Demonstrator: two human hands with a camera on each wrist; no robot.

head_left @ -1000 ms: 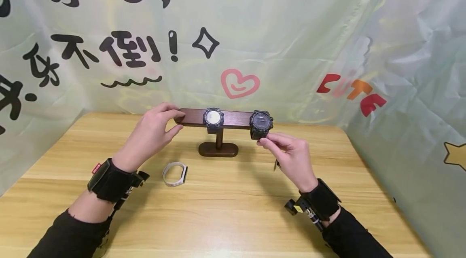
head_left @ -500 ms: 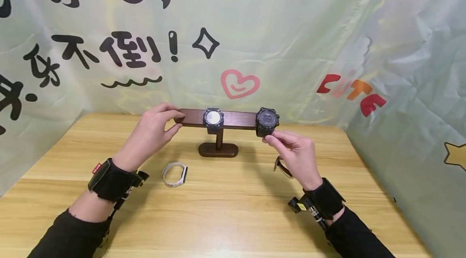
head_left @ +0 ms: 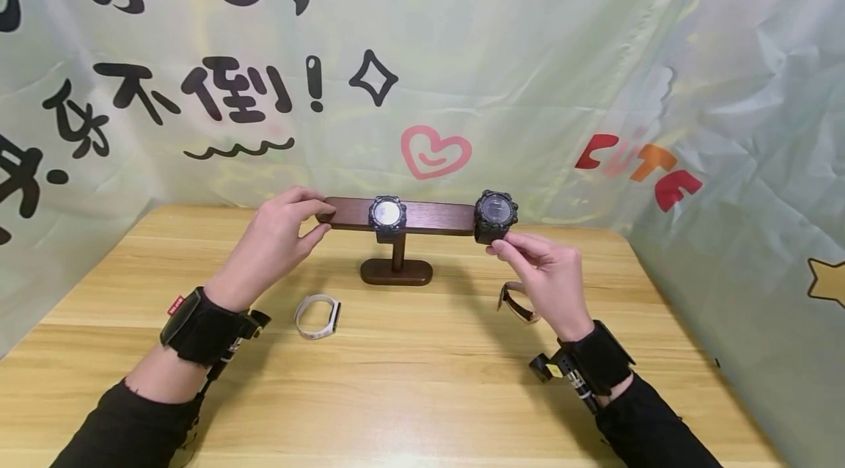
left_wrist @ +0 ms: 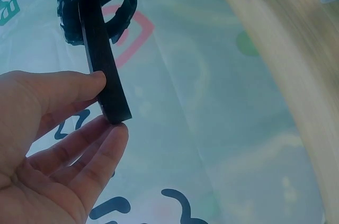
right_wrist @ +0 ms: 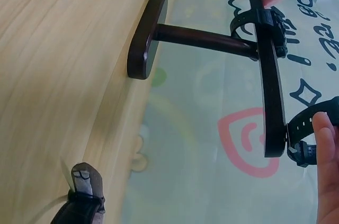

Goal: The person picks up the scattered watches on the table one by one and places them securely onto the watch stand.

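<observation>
A dark wooden watch stand [head_left: 436,217] has a crossbar on a post and oval base. My left hand [head_left: 273,240] grips the bar's left end between thumb and fingers. Near the middle of the bar sits a black watch [head_left: 386,213] with a bright face, its strap looped round the wood. My right hand [head_left: 544,273] pinches the strap of a second black watch [head_left: 495,211] at the bar's right end. In the right wrist view, the bar's end [right_wrist: 274,147] shows bare beside that watch's strap [right_wrist: 307,121]; the hand is partly cut off.
On the wooden table [head_left: 396,380] lies a white fitness band [head_left: 317,316], left of the stand. A dark-strapped watch [head_left: 518,303] lies on the right, partly behind my right hand. A printed cloth [head_left: 528,72] hangs close behind the table.
My right hand has moved right and slightly up with the black watch, along the bar to its right end. The dark-strapped watch on the table shows more. My left hand stays put.
</observation>
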